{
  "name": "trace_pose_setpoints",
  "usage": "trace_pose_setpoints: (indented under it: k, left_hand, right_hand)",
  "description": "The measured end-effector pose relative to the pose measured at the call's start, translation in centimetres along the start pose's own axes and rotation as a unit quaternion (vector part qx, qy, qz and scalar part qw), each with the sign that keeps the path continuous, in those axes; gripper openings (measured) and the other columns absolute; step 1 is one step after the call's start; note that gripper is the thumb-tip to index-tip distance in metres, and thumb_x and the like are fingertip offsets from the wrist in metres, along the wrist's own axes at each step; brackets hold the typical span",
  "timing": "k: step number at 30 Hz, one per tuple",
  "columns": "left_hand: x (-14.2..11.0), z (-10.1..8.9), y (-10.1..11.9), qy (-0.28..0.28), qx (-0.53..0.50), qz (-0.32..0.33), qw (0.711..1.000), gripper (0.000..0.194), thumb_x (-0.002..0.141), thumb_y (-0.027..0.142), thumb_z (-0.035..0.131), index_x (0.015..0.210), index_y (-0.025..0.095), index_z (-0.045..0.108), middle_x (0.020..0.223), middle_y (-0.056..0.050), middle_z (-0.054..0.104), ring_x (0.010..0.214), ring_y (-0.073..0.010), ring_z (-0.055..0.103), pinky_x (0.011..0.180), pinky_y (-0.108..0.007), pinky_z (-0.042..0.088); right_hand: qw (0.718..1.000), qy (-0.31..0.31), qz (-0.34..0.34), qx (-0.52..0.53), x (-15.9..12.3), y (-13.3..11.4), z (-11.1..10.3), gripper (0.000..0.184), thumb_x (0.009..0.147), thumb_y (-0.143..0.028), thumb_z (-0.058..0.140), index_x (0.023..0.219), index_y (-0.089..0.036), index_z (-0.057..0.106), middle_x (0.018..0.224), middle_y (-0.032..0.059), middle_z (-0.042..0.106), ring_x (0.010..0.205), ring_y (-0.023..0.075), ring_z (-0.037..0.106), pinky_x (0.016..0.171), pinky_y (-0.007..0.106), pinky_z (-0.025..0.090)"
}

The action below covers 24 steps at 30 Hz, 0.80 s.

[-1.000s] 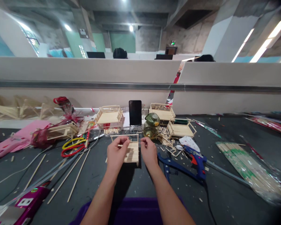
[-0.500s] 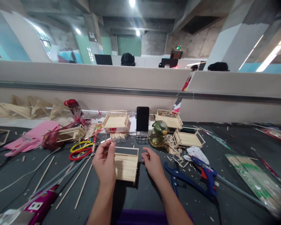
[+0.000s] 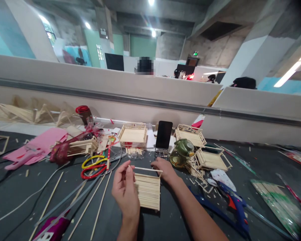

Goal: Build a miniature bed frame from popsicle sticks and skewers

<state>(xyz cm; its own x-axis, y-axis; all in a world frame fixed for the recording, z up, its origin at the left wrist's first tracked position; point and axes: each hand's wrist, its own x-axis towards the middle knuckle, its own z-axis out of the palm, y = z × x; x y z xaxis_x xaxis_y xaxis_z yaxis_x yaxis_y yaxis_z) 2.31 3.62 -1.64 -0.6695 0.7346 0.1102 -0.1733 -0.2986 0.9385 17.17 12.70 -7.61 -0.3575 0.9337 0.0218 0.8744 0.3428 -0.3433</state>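
A small slatted stick frame (image 3: 147, 192) stands on the dark table in front of me, with a thin rail across its top. My left hand (image 3: 126, 190) is raised beside its left edge, thumb and fingers pinched at the rail's left end. My right hand (image 3: 165, 169) reaches forward past the frame's right corner, fingers curled down near the base of a black phone (image 3: 163, 134) on its wire stand. What the right fingers hold, if anything, is hidden.
Finished stick trays (image 3: 132, 134) (image 3: 190, 134) (image 3: 212, 159) stand behind, with a green glass jar (image 3: 182, 152). Red and yellow rings (image 3: 94, 165), long sticks (image 3: 90, 197) and cables lie left. A blue glue gun (image 3: 234, 206) and blue cutters lie right. A grey partition wall (image 3: 140, 97) bounds the back.
My view swung left and tilted. The left hand lifted and closed on the rail's left end. The right hand moved forward from the frame toward the phone stand.
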Motion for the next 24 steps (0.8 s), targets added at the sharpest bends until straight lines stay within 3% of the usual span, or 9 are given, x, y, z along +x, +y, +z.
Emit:
trace_pose_setpoints:
  k: [6, 10, 12, 14, 16, 18, 21, 24]
  left_hand:
    - [-0.9, 0.2, -0.1, -0.035, 0.011, -0.034, 0.999, 0.028, 0.083, 0.038, 0.064, 0.104, 0.020, 0.066, 0.089, -0.003, 0.068, 0.077, -0.0155, 0.062, 0.065, -0.022, 0.050]
    - [-2.3, 0.8, 0.3, -0.094, 0.033, -0.027, 0.995, 0.023, 0.080, 0.037, 0.068, 0.095, 0.020, 0.067, 0.089, -0.004, 0.068, 0.078, -0.0168, 0.064, 0.069, -0.025, 0.051]
    - [-3.0, 1.2, 0.5, -0.148, 0.041, -0.012, 0.988, 0.016, 0.080, 0.034, 0.068, 0.088, 0.020, 0.067, 0.085, -0.003, 0.067, 0.077, -0.0164, 0.063, 0.070, -0.025, 0.051]
    - [-3.5, 1.4, 0.8, -0.208, 0.048, 0.002, 0.977, 0.010, 0.082, 0.031, 0.066, 0.083, 0.021, 0.066, 0.082, -0.003, 0.065, 0.076, -0.0161, 0.061, 0.068, -0.025, 0.050]
    - [-4.1, 1.6, 1.1, -0.254, 0.051, 0.013, 0.966, 0.008, 0.082, 0.029, 0.066, 0.078, 0.021, 0.066, 0.080, -0.003, 0.064, 0.076, -0.0164, 0.060, 0.066, -0.025, 0.048]
    - [-4.7, 1.9, 1.3, -0.281, 0.047, 0.014, 0.958, 0.008, 0.081, 0.027, 0.068, 0.074, 0.021, 0.066, 0.079, -0.003, 0.062, 0.076, -0.0168, 0.059, 0.064, -0.025, 0.046]
    - [-5.8, 2.3, 1.2, -0.305, 0.041, -0.013, 0.951, 0.008, 0.077, 0.023, 0.071, 0.070, 0.021, 0.067, 0.073, -0.002, 0.061, 0.071, -0.0164, 0.057, 0.064, -0.026, 0.045]
    - [-6.6, 2.6, 0.9, -0.316, 0.038, -0.030, 0.948, 0.006, 0.075, 0.020, 0.072, 0.070, 0.021, 0.070, 0.068, -0.002, 0.062, 0.068, -0.0160, 0.057, 0.063, -0.026, 0.044]
  right_hand:
    - [0.999, 0.009, 0.021, -0.024, -1.6, 0.5, -0.4, 0.013, 0.089, -0.019, 0.052, 0.087, -0.020, 0.065, 0.092, 0.0055, 0.063, 0.085, 0.0172, 0.057, 0.069, 0.024, 0.036]
    - [0.989, 0.096, 0.090, 0.065, -4.7, 0.5, -1.7, 0.015, 0.088, -0.019, 0.047, 0.083, -0.020, 0.060, 0.081, 0.0043, 0.061, 0.075, 0.0184, 0.056, 0.068, 0.027, 0.038]
    - [0.960, 0.150, 0.129, 0.198, -6.7, 0.0, -2.7, 0.012, 0.087, -0.027, 0.051, 0.080, -0.021, 0.059, 0.074, 0.0020, 0.059, 0.067, 0.0176, 0.053, 0.064, 0.027, 0.039]
    - [0.903, 0.178, 0.156, 0.358, -8.9, -0.9, -3.9, 0.016, 0.083, -0.037, 0.059, 0.086, -0.022, 0.061, 0.073, 0.0006, 0.057, 0.062, 0.0161, 0.051, 0.057, 0.026, 0.039]
    - [0.839, 0.160, 0.181, 0.488, -10.9, -2.1, -4.9, 0.029, 0.079, -0.044, 0.065, 0.098, -0.022, 0.064, 0.071, -0.0008, 0.056, 0.053, 0.0130, 0.045, 0.048, 0.024, 0.034]
    - [0.797, 0.154, 0.195, 0.551, -12.7, -3.2, -5.6, 0.033, 0.077, -0.046, 0.069, 0.098, -0.022, 0.067, 0.069, -0.0006, 0.055, 0.050, 0.0110, 0.041, 0.045, 0.023, 0.031]
    - [0.771, 0.169, 0.195, 0.582, -14.7, -3.9, -5.9, 0.028, 0.075, -0.045, 0.073, 0.091, -0.022, 0.070, 0.067, 0.0007, 0.057, 0.051, 0.0108, 0.043, 0.046, 0.023, 0.032]
    - [0.763, 0.160, 0.200, 0.593, -15.9, -3.7, -5.9, 0.029, 0.072, -0.046, 0.075, 0.087, -0.021, 0.070, 0.066, 0.0020, 0.059, 0.049, 0.0110, 0.045, 0.046, 0.023, 0.034]
